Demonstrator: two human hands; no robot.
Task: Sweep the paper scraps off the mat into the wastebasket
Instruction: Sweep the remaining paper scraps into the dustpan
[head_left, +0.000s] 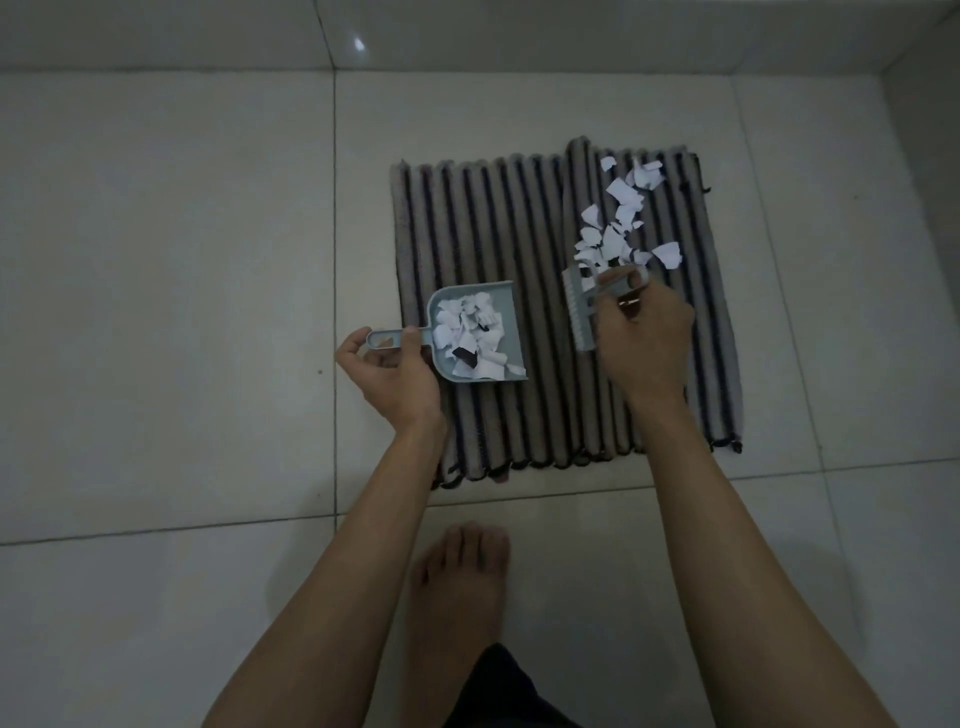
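Nearest the camera a bare foot (457, 587) stands on the pale tiled floor (166, 291), just short of the near edge of the mat (498, 218); dark cloth shows at the bottom edge of the view, and both bare forearms reach forward from there.

The left hand (395, 376) is closed around the handle of a small light-blue dustpan (475, 332) — thumb on top, fingers curled beneath; the handle juts out past the left edge of the mat, while the pan itself rests on the mat's ridges with its open mouth turned to the right. A heap of white paper scraps lies inside the pan, with one dark bit among them.

To the right, well apart from the pan, the right hand (644, 332) grips the looped handle of a small grey brush (582, 312), fingers wrapped through the loop; the brush head stands on the mat, its long side running away from the camera, though in the dim light its bristles cannot be made out.

Just beyond the brush, loose paper scraps (618, 228) are strewn up the right part of the striped mat toward its far edge; the nearest ones touch the brush handle.
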